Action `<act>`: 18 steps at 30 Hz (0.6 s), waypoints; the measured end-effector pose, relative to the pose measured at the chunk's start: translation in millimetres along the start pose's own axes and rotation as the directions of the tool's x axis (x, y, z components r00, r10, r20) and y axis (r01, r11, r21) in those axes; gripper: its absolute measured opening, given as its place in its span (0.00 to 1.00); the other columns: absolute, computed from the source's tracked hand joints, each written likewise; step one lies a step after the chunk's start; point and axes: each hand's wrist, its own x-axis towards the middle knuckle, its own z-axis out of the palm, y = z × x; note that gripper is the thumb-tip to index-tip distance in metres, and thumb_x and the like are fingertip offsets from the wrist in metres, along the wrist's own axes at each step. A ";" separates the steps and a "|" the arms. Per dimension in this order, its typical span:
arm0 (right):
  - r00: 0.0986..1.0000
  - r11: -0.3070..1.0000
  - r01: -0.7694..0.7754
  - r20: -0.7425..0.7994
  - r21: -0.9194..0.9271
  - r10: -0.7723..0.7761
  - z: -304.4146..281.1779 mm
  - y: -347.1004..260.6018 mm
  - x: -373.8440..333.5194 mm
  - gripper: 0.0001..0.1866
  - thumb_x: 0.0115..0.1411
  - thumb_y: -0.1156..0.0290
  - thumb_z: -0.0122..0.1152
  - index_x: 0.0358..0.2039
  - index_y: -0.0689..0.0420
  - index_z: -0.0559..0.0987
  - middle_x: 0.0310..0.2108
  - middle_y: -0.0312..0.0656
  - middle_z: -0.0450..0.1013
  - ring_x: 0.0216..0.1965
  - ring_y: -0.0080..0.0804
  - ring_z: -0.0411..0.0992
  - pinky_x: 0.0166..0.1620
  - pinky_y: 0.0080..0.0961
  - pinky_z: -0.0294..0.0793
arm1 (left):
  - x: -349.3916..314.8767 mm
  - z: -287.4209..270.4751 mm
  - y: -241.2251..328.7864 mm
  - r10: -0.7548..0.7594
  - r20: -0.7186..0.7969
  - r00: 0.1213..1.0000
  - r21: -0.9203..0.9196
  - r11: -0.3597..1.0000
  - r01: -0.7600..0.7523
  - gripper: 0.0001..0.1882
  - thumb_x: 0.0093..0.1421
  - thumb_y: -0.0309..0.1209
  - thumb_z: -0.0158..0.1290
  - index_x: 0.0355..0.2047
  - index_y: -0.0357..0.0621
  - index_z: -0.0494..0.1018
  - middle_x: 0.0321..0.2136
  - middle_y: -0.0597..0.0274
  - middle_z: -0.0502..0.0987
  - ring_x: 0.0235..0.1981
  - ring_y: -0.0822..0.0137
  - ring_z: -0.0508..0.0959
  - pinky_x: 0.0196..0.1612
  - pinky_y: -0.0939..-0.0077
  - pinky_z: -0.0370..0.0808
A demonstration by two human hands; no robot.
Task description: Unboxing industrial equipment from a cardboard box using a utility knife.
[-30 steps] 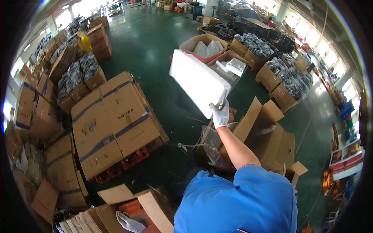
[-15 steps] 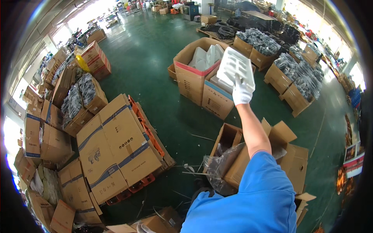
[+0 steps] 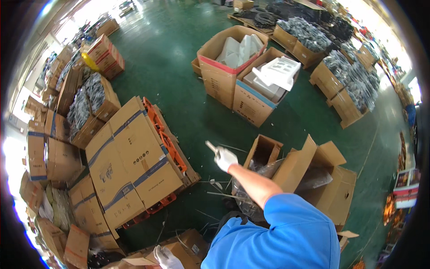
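My right hand [image 3: 225, 159], in a white knit glove, reaches out over the green floor between the flat carton stack and the near open boxes. A short, pale, stick-like thing [image 3: 210, 146] juts from its closed fingers; its exact kind is too small to tell. My left hand [image 3: 167, 258], also gloved, is at the bottom edge beside an open cardboard box [image 3: 195, 246], its fingers partly apart and nothing visible in them. A white molded foam tray [image 3: 281, 71] lies tilted on other foam pieces in a blue-banded carton [image 3: 255, 101].
A red-banded carton [image 3: 219, 83] with foam blocks adjoins it. On the left, flattened cartons [image 3: 130, 163] lie over orange frames [image 3: 163, 139] on a pallet. Open boxes [image 3: 340, 188] with clear plastic wrap [image 3: 244, 193] stand close on my right. Loose strips [image 3: 219, 195] litter the floor.
My right hand has let go of the foam tray, which now rests in the blue-banded carton, and has swung back down and left. My left hand has come further into view.
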 end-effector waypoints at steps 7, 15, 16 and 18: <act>0.873 0.993 0.093 0.474 0.077 -0.118 101.2 -25.3 -118.6 0.30 0.66 0.50 0.58 0.59 0.59 0.77 0.53 0.56 0.79 0.58 0.50 0.77 0.60 0.41 0.75 | -63.4 14.0 -94.7 -0.297 -0.163 0.941 -0.167 0.948 0.270 0.14 0.66 0.27 0.60 0.50 0.35 0.80 0.54 0.45 0.79 0.58 0.47 0.77 0.63 0.59 0.74; 0.735 0.986 -0.152 0.675 0.060 0.072 142.3 8.9 -43.4 0.23 0.69 0.62 0.63 0.63 0.50 0.72 0.25 0.34 0.72 0.15 0.22 0.62 0.17 0.24 0.61 | -164.7 5.5 -126.8 -0.598 -0.369 0.711 -0.151 0.794 0.589 0.17 0.64 0.36 0.62 0.49 0.40 0.81 0.51 0.44 0.81 0.54 0.44 0.80 0.58 0.56 0.77; 0.736 0.994 -0.103 0.675 0.026 0.058 143.1 -7.1 -42.4 0.22 0.69 0.62 0.63 0.61 0.52 0.73 0.25 0.34 0.72 0.14 0.22 0.63 0.17 0.24 0.61 | -177.8 3.8 -133.5 -0.623 -0.402 0.671 -0.191 0.773 0.605 0.16 0.64 0.35 0.62 0.49 0.40 0.81 0.50 0.44 0.81 0.53 0.44 0.80 0.58 0.56 0.77; 0.748 1.000 -0.004 0.663 -0.005 0.006 151.2 -43.7 -40.1 0.20 0.69 0.63 0.63 0.58 0.54 0.74 0.25 0.34 0.72 0.14 0.21 0.63 0.16 0.24 0.62 | -200.5 -2.7 -150.7 -0.688 -0.443 0.575 -0.236 0.708 0.666 0.16 0.64 0.34 0.63 0.49 0.40 0.81 0.50 0.43 0.81 0.53 0.44 0.80 0.58 0.56 0.77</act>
